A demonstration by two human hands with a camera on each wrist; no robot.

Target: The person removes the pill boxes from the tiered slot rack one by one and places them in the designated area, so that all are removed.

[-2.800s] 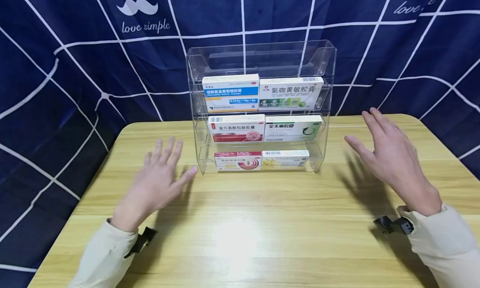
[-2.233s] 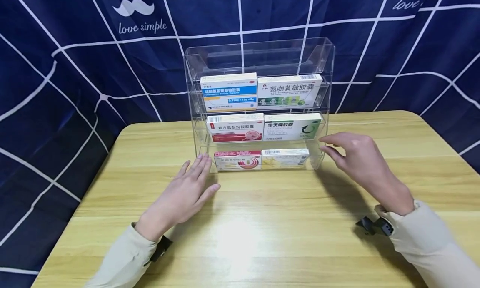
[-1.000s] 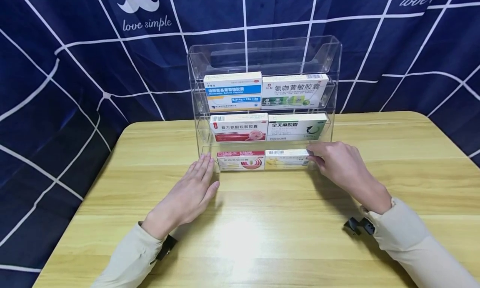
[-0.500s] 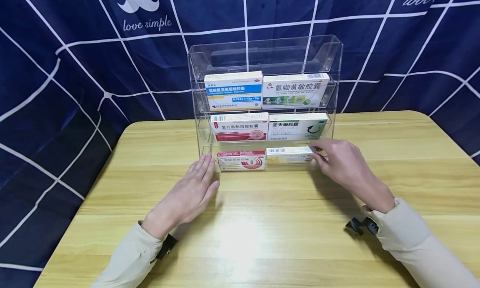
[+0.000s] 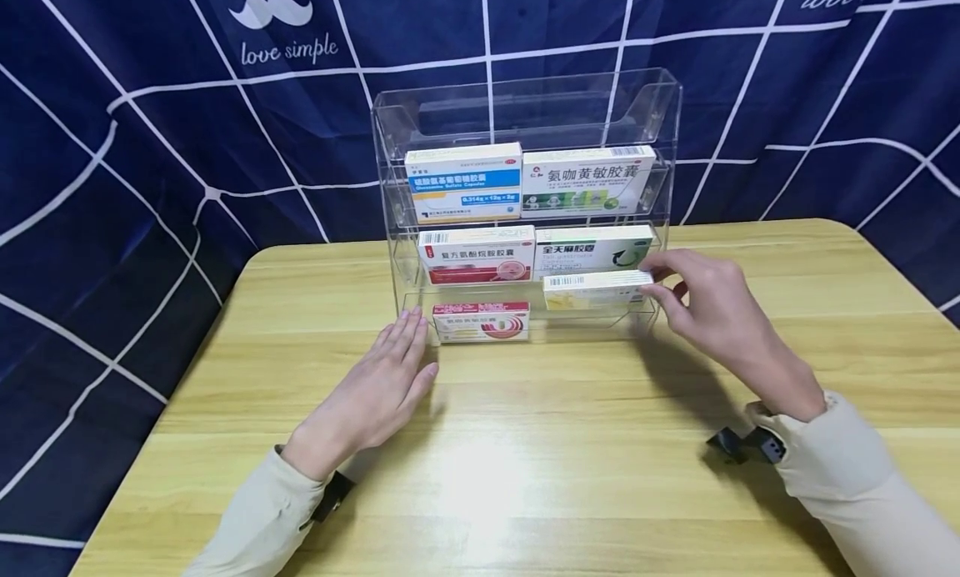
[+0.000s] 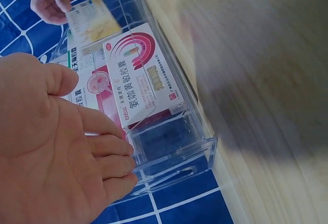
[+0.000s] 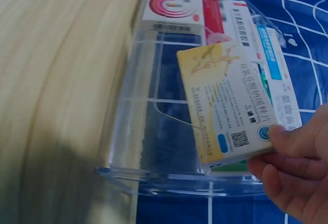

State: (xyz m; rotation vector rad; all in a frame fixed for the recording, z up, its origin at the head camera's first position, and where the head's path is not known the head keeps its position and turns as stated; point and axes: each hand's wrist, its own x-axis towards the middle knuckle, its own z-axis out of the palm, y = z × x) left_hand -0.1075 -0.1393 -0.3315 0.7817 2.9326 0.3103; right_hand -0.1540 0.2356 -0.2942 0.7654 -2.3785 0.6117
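My right hand point(image 5: 708, 306) pinches the right end of a yellow-and-white medicine box point(image 5: 596, 290) between thumb and fingers. The box is raised above the bottom tier of a clear acrylic display rack point(image 5: 525, 110) and overlaps the green-and-white box point(image 5: 592, 250) behind it. In the right wrist view the medicine box point(image 7: 225, 101) shows its printed face and a QR code. My left hand point(image 5: 367, 385) has straight fingers, their tips at the rack's lower left corner. Right of those fingertips, a red-and-white medicine box point(image 5: 482, 323) stands in the bottom tier.
In the middle tier stands another red-and-white box point(image 5: 477, 256). The upper tier holds a blue-and-white box point(image 5: 465, 185) and a white-and-green box point(image 5: 587, 183). The rack stands at the back of a wooden table point(image 5: 480, 477), before a blue gridded curtain point(image 5: 337, 127).
My right hand reached the rack, took hold of the yellow-and-white box and lifted it up out of the bottom tier's right side. My left hand moved to the rack's lower left corner and stays there.
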